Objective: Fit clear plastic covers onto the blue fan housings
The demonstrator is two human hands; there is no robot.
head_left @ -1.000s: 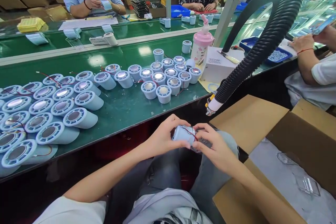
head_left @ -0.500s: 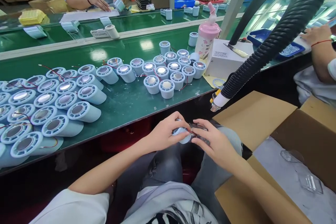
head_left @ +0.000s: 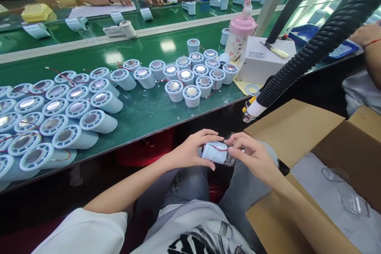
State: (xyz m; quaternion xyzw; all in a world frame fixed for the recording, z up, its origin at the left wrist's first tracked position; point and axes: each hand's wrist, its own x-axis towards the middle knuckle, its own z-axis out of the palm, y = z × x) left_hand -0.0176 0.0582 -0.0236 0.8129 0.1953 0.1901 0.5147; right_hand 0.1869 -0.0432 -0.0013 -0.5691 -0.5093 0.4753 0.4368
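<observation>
— Hands?
— Left hand and right hand both closed around one pale blue housing, held over the lap below the tabletop edge. A red wire crosses it.
— Anything attached?
— Possibly a clear part under the right fingers; view poor.
— Surroundings?
— More blue housings on the tabletop; open cardboard box at right.
</observation>
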